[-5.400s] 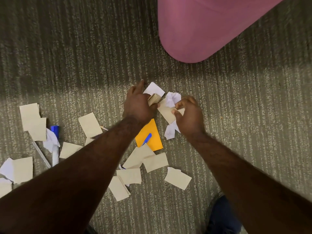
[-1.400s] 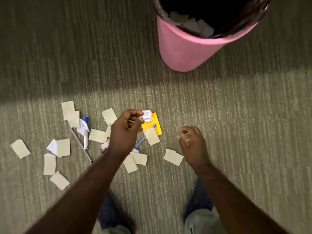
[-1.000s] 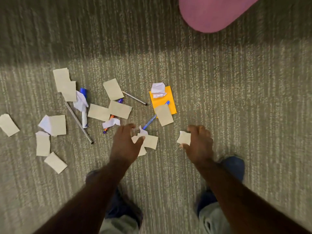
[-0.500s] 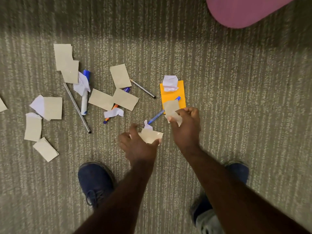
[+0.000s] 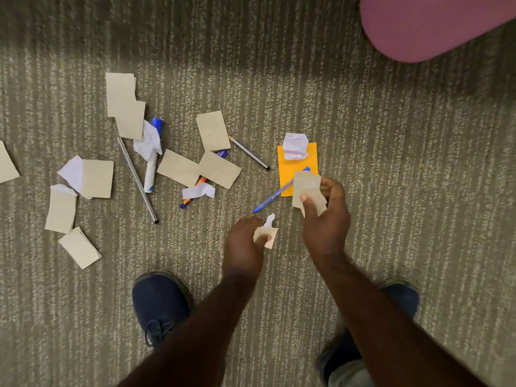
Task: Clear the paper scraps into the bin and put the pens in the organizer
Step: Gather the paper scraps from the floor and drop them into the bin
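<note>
Striped grey-green carpet (image 5: 391,191) is carrying the scatter of beige paper scraps (image 5: 178,167), pens and pencils, with the pink bin (image 5: 424,26) showing at the top right corner. Compared with half a second ago, the right hand (image 5: 325,219) is now lifting clear of the orange note (image 5: 298,163), pinching beige scraps (image 5: 307,191) between thumb and fingers, and the left hand (image 5: 245,247) is closing tighter on its own small scraps (image 5: 266,233). The blue pen (image 5: 275,195) is lying across the orange note's lower edge, where a crumpled white ball (image 5: 295,146) is resting too.
</note>
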### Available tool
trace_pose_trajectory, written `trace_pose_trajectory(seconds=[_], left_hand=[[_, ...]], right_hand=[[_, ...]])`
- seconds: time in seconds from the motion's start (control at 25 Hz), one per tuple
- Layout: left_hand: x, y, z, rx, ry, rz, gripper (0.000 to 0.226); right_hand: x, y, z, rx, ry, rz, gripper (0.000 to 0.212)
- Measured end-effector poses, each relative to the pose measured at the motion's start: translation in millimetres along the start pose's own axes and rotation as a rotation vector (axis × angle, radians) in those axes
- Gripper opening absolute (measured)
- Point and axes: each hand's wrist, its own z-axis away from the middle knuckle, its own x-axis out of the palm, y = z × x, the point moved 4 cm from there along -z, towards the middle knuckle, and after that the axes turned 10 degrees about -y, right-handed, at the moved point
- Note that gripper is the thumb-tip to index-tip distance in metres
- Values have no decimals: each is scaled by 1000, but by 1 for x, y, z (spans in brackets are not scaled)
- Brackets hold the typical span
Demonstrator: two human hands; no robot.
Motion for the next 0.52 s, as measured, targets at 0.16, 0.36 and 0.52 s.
trace_pose_trajectory(seconds=[0.16,0.36,0.52], left_hand=[[-32,9,-14,25,98,126,10],[-85,16,-49,-20,120,41,50],[-97,8,-71,-172,-56,-189,75]], right_hand=[[-1,-22,-41,-92,-47,69,25],[29,-47,-93,-196,-261,489,23],[41,-60,-100,-257,-333,505,22]])
